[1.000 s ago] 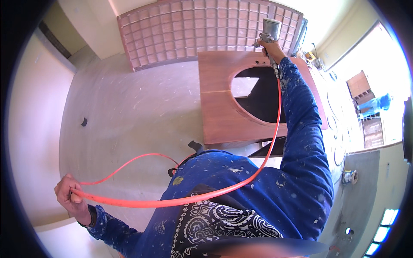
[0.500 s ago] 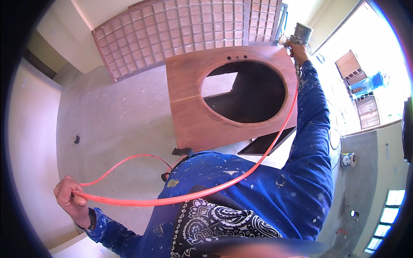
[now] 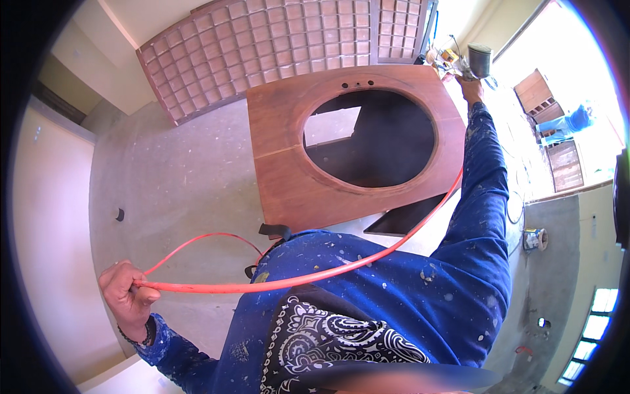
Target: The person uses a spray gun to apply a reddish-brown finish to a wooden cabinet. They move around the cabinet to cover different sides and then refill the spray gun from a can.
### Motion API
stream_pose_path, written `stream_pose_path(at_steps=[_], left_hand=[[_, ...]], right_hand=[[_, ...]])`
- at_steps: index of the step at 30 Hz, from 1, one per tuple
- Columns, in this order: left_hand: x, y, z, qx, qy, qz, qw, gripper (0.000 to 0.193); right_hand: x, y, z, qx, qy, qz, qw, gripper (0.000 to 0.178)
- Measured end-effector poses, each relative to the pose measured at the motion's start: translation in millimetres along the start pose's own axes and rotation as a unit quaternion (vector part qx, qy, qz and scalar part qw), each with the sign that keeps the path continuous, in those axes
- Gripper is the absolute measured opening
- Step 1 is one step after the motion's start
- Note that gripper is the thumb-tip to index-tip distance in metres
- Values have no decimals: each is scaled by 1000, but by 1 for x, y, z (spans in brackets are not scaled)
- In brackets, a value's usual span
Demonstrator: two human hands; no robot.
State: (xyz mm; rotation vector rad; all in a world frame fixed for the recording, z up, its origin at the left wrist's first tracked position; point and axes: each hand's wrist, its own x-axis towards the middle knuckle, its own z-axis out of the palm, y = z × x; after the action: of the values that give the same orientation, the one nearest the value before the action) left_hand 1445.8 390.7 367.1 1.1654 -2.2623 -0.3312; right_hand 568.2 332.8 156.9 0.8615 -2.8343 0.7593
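Spray gun [image 3: 474, 64] in the right hand [image 3: 470, 90], a worker in a paint-flecked blue top [image 3: 453, 295] stretches an arm [image 3: 482, 171] past the far right corner of a brown panel [image 3: 279, 177] with a round opening. The metal cup [image 3: 481, 60] stands just beyond the fingers, which close on the gun's body. The left hand [image 3: 128, 292] clamps a red hose [image 3: 315, 278] between thumb and curled fingers, its length curving across the top.

The right arm [image 3: 484, 171] is stretched far forward, the right hand [image 3: 470, 90] wrapped in a grip; the left hand [image 3: 125, 294] is held out sideways, tightly curled.
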Motion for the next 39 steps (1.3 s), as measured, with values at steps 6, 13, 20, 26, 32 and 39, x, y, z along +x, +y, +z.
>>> stream_pose_path(at_steps=[6,13,20,26,32,39], left_hand=[[-6,-4,-6,-7,-7,-7,1000,79],[-34,-45,-29,-12,-1,-13,1000,78],[-88,-122,-55,-49,27,-45,997,76],[-115,-165,-70,-42,44,-60,996,75],[-126,-173,-74,-46,51,-57,996,74],[-108,-144,-73,-43,40,-37,998,74]], right_hand=[[-43,-38,46,191,-127,-38,973,58],[-126,-153,78,224,-172,-126,951,54],[-240,-292,114,271,-270,-197,903,52],[-326,-372,134,290,-349,-212,865,35],[-366,-375,124,343,-466,-248,777,35],[-322,-314,102,363,-411,-189,815,35]])
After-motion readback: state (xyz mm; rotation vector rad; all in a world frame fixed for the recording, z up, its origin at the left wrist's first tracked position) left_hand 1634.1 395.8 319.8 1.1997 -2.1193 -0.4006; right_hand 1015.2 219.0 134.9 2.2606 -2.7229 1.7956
